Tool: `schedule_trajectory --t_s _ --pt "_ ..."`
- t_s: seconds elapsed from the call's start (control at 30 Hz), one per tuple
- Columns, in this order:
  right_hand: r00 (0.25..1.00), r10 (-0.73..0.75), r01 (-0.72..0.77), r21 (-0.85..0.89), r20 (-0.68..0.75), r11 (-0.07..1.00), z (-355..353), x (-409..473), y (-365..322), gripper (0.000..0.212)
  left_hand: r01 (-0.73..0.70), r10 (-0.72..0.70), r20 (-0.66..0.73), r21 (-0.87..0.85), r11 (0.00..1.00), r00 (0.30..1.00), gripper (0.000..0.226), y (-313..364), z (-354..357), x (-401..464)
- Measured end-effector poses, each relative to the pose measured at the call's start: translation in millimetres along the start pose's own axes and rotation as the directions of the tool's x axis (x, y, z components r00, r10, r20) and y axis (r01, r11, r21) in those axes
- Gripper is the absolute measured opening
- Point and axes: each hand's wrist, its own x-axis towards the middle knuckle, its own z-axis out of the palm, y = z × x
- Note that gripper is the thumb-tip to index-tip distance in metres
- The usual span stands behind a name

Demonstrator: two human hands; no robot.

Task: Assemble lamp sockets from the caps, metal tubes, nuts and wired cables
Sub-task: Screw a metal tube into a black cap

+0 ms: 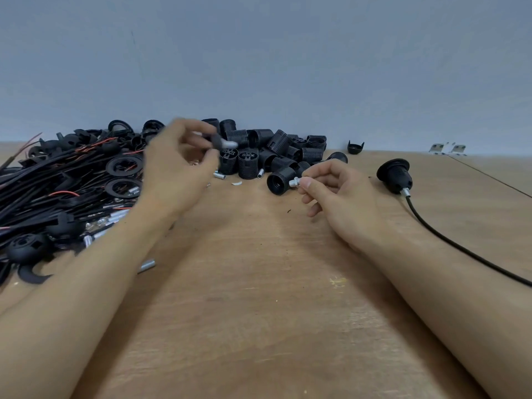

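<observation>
My right hand [331,194] pinches a short metal tube [294,182] with a nut on it, just in front of a black threaded socket body [278,183] lying on the table. My left hand [178,159] is raised and blurred above the heap; its fingertips hold a small metal tube [229,144] with something dark on it. A heap of black threaded socket bodies [270,151] lies at the back centre. A tangle of black wired cables, caps and rings [63,180] fills the left side. One assembled socket [395,174] with its black cable [460,246] rests at the right.
Loose metal tubes [146,264] lie at the tangle's edge and near the heap [218,175]. A single black cap [355,147] stands at the back by the grey wall. Two small metal brackets [447,148] sit at the far right. The wooden table [259,298] stretches toward me.
</observation>
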Motion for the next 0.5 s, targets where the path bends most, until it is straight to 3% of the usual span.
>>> schedule_trajectory --t_s 0.07,0.13,0.33,0.5 --pt "0.999 -0.025 0.023 0.053 0.038 0.998 2 -2 -2 0.008 0.07 -0.038 0.193 -0.163 0.984 0.981 0.037 10 20 -19" --pt "0.997 -0.042 0.036 0.086 0.067 0.996 3 -2 -3 0.007 0.14 -0.069 0.311 -0.212 0.967 0.948 0.034 12 35 -33" --pt "0.994 -0.025 0.012 0.128 0.106 0.992 2 -3 -5 0.003 0.456 -0.275 0.422 -0.421 0.784 0.864 0.025 3 42 -29" --pt "0.997 -0.006 0.0 0.077 0.076 0.997 6 -3 -3 0.004 0.508 -0.323 0.423 -0.46 0.729 0.847 0.026 -2 44 -26"
